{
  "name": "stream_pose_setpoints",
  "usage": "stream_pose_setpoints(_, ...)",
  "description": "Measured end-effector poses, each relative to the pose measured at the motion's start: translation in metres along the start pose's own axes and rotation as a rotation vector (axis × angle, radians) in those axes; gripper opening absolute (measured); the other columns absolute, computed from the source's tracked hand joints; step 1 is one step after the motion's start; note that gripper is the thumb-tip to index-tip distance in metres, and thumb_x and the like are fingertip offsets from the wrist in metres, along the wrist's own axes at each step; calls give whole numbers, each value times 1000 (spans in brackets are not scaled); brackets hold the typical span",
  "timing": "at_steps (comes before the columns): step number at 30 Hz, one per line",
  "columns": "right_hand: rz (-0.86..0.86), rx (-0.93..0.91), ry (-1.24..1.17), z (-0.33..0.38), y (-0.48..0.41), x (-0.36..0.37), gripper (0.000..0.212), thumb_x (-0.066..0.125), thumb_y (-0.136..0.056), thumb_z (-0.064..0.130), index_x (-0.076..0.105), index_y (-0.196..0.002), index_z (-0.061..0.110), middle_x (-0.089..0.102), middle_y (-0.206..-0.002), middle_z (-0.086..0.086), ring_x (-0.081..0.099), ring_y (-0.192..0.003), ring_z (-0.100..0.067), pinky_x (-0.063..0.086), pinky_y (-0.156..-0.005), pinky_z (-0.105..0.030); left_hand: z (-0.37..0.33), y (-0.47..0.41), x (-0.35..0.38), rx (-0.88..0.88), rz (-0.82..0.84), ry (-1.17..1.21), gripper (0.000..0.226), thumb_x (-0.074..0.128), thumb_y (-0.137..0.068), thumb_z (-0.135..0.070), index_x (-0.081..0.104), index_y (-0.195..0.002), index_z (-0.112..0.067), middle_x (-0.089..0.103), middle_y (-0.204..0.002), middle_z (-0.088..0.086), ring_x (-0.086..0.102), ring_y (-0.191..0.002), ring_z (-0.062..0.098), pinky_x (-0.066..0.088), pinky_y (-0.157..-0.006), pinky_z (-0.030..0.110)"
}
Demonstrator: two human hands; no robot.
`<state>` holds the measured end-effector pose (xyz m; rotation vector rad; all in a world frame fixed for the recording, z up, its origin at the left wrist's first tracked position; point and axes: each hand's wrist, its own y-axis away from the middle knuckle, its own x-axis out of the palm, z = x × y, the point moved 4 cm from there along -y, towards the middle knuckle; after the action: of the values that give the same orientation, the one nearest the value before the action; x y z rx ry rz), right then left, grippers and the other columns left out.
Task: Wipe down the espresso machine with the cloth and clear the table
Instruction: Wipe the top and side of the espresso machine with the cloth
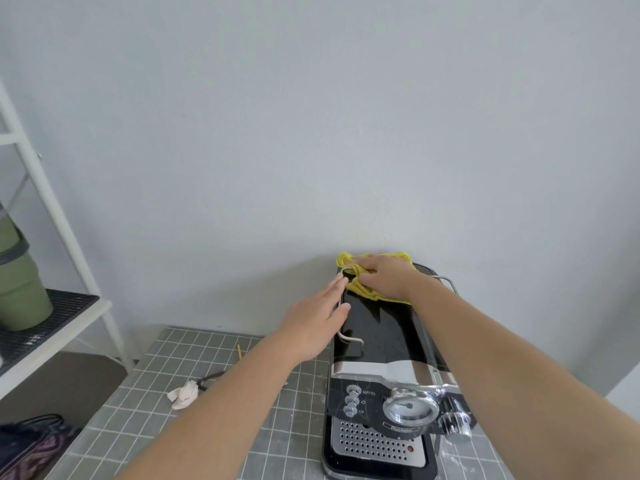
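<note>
Wiping is under way on the top of the black and chrome espresso machine, which stands on the grey tiled table close against the pale wall. Right hand lies flat, fingers together, pressing the crumpled yellow cloth onto the far end of the glossy top, near the wall. Left hand is open, fingers extended, resting against the wire rail on the machine's left edge; it appears to steady the unit and holds nothing.

The top's long axis runs from the wall toward the person, so the unwiped room lies nearward; no room remains beyond the cloth. A crumpled pale tissue lies well apart on the table, left arm nearer, not yet cleared.
</note>
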<state>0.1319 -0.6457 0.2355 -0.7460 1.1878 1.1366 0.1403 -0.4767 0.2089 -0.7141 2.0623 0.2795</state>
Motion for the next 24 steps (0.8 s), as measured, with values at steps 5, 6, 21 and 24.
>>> stream_pose_setpoints(5, -36, 6, 48, 2, -8, 0, 54, 33, -87, 35, 35, -140, 43, 35, -152, 4, 31, -139, -21, 23, -114, -39, 1, -4, -1, -15, -12, 66, 51, 26, -102, -34, 10, -150, -33, 2, -157, -21, 17, -145, 9, 17, -118, 31)
stream_pose_setpoints(6, -55, 10, 79, 4, -7, 0, 53, 31, -89, 34, 34, -142, 38, 35, -152, 3, 30, -139, -21, 22, -113, -40, 2, -5, -1, -17, -6, 53, 51, 27, -102, -33, 10, -150, -32, 2, -157, -20, 17, -145, 9, 17, -118, 31)
stream_pose_setpoints(21, -175, 295, 198, -4, 2, 2, 64, 30, -88, 52, 39, -135, 9, 41, -142, -11, 38, -127, -34, 37, -96, -49, 0, -7, -2, -10, 6, -4, 53, 28, -101, -30, 12, -151, -29, 3, -158, -18, 14, -145, 5, 18, -118, 32)
stream_pose_setpoints(24, -137, 228, 186, -4, 0, 0, 58, 31, -88, 49, 43, -133, 15, 41, -143, -8, 36, -128, -32, 35, -99, -54, 0, -7, -2, -8, 11, 23, 52, 28, -101, -29, 12, -151, -29, 2, -158, -17, 16, -145, 8, 19, -118, 32)
